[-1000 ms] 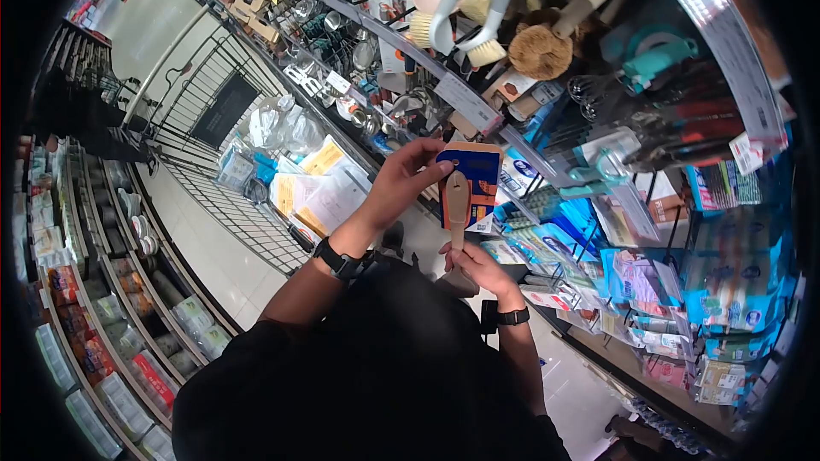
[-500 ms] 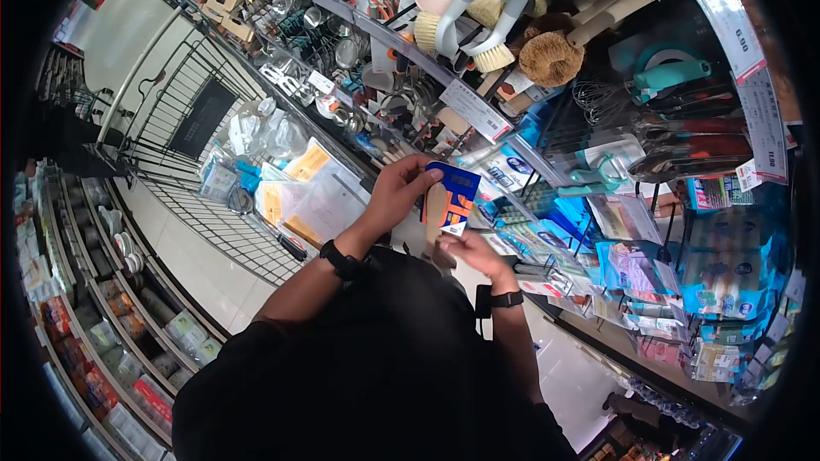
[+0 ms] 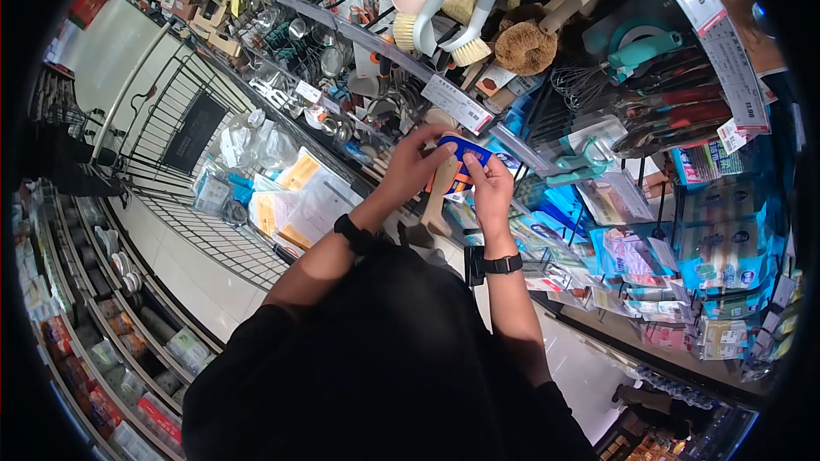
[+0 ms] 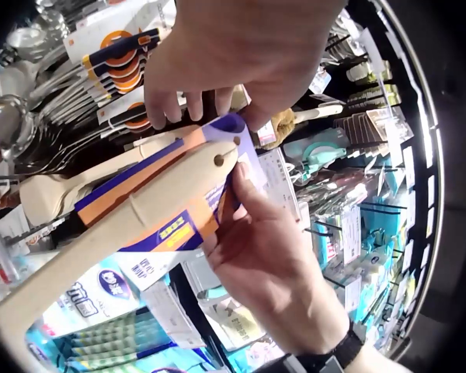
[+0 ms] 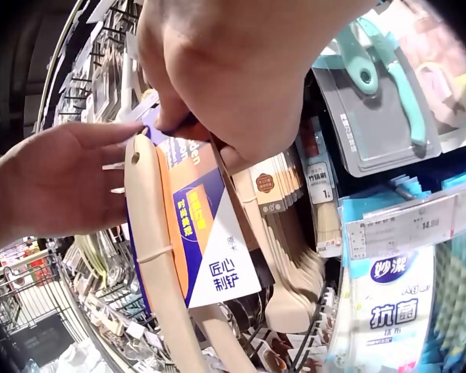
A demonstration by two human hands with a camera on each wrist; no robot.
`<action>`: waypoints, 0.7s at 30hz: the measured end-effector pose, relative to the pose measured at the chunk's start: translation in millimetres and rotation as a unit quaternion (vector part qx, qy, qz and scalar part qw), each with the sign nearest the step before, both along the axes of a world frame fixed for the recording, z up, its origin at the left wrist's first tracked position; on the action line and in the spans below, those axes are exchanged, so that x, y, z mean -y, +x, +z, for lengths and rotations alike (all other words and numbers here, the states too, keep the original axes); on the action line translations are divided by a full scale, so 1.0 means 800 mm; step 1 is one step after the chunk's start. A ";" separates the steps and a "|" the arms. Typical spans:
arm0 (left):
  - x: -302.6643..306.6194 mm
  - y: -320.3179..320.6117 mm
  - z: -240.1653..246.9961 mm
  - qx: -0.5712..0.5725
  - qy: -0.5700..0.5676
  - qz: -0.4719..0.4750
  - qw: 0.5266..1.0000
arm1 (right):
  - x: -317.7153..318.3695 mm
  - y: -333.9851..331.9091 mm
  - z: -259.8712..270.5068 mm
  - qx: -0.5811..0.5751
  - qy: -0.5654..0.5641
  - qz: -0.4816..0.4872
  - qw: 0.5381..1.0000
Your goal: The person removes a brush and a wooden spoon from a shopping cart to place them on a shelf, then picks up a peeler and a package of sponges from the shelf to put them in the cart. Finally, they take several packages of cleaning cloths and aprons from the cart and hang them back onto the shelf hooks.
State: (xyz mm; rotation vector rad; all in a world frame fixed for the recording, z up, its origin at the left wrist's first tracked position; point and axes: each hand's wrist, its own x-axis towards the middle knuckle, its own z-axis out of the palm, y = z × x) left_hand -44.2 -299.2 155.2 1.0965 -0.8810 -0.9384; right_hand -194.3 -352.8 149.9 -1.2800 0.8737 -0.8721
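Note:
A wooden spatula is fastened to a purple and orange card, its pale handle lying along the card. My left hand grips the top end of the card, thumb near the handle's holed end. On the card's other edge, my right hand pinches with its thumb on the printed face. The left wrist view shows the right thumb beside the handle's hole, and the left fingers curled above the card's top. Behind the card hang several similar wooden spatulas.
A wire shopping cart stands at the left, holding bagged goods and papers. Close ahead, the shelf rack carries dish brushes, a round coir brush, teal peelers and blue cloth packs. Price strips edge the shelf.
My right hand has moved up from the spatula's lower handle to the card's edge. The card and spatula have tilted, and both hands are now close together at the top.

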 end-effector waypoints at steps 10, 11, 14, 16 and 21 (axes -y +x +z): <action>0.009 0.049 0.067 -0.010 -0.099 -0.023 0.995 | 0.034 0.038 -0.007 0.063 -0.006 -0.026 0.998; 0.010 0.055 0.069 0.020 -0.099 -0.027 0.995 | 0.033 0.043 -0.004 0.078 0.012 -0.028 0.996; 0.014 0.062 0.068 0.016 -0.134 -0.032 0.990 | 0.033 0.056 0.003 0.079 0.026 -0.040 0.996; 0.012 0.065 0.069 0.014 -0.131 -0.037 0.991 | 0.030 0.063 0.009 0.105 0.031 -0.051 0.993; 0.011 0.067 0.065 0.007 -0.189 -0.048 0.981 | 0.041 0.074 -0.002 0.123 0.014 -0.058 0.991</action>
